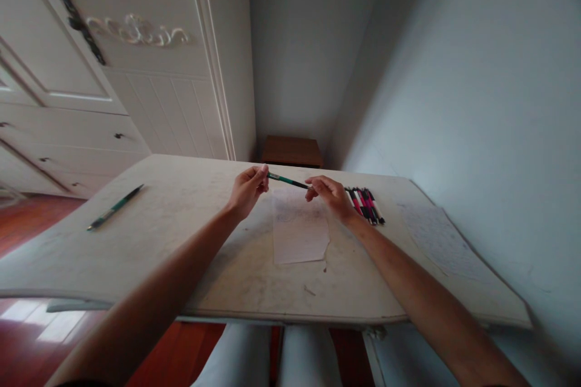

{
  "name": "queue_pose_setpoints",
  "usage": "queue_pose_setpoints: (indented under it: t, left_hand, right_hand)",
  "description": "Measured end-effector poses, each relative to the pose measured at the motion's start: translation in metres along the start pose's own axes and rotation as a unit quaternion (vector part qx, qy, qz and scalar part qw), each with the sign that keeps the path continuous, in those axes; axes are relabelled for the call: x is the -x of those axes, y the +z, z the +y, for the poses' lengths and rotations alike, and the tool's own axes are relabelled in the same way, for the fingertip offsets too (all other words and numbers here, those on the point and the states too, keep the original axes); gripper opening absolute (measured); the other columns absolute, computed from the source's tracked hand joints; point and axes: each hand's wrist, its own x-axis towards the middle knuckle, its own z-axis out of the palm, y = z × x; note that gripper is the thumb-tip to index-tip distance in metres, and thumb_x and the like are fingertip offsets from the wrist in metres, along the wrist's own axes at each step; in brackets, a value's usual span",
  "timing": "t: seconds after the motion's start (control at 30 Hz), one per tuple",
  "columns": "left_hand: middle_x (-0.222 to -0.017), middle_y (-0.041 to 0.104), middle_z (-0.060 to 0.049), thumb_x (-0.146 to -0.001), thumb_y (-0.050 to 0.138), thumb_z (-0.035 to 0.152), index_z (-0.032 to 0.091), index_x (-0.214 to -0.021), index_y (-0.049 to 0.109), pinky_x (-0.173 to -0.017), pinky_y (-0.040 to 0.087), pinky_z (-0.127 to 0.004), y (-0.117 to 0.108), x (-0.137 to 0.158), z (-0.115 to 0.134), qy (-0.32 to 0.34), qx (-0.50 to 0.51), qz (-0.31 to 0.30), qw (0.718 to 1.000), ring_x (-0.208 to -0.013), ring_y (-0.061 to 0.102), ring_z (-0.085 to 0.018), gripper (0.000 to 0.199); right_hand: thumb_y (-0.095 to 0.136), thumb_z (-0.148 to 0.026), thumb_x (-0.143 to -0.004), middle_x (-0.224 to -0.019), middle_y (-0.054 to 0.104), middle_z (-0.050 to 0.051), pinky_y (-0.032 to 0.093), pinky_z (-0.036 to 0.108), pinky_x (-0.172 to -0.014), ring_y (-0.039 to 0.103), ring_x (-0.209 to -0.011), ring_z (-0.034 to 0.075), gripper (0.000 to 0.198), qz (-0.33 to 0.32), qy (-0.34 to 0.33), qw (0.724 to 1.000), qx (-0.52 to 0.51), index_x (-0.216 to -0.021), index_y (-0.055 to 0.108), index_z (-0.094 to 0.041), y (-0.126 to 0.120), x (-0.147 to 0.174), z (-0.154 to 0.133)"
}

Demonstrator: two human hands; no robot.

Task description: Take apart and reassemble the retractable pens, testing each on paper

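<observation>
A green pen point(287, 180) with a dark grip spans the gap between my two hands, above the far part of a white sheet of paper point(301, 236). My left hand point(250, 188) pinches the pen's left end between thumb and fingers. At the other end, near the tip, the fingers of my right hand point(327, 193) are bent around it; the tip itself is partly hidden. Just right of my right hand lies a row of several black, pink and white pens point(367, 205). Another green pen point(115, 208) lies alone on the left of the table.
The white table point(218, 290) reaches a pale wall on the right. A second written sheet point(438, 236) lies near its right edge. Small scraps point(309, 291) sit near the front. Behind stand a brown wooden box point(292, 150) and, at left, a white cabinet point(172, 109).
</observation>
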Motion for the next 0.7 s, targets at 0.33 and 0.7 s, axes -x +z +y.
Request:
queue_pose_setpoints:
  t: [0.33,0.7]
  left_hand:
    - [-0.069,0.061,-0.004,-0.096,0.048,0.045,0.015,-0.067,0.050,-0.052,0.047,-0.022,0.002,-0.001,0.012,-0.187,0.286,0.099,0.935,-0.058,0.059,-0.011,0.041]
    - [-0.046,0.022,0.009,-0.088,0.038,0.014,0.015,-0.067,0.049,-0.029,0.008,-0.017,0.001,0.009,0.019,-0.228,0.363,-0.002,0.904,-0.029,0.021,-0.005,0.024]
  right_hand:
    - [0.045,-0.069,-0.087,-0.065,0.067,0.003,0.048,0.031,-0.065,0.062,-0.060,0.016,0.057,0.031,0.033,0.999,-0.019,-0.093,0.066,-0.016,0.003,0.001,0.010]
    - [0.047,-0.067,-0.087,-0.064,0.065,0.002,0.049,0.030,-0.061,0.061,-0.057,0.015,0.054,0.029,0.042,0.999,-0.018,-0.091,0.067,-0.017,0.006,0.004,0.016]
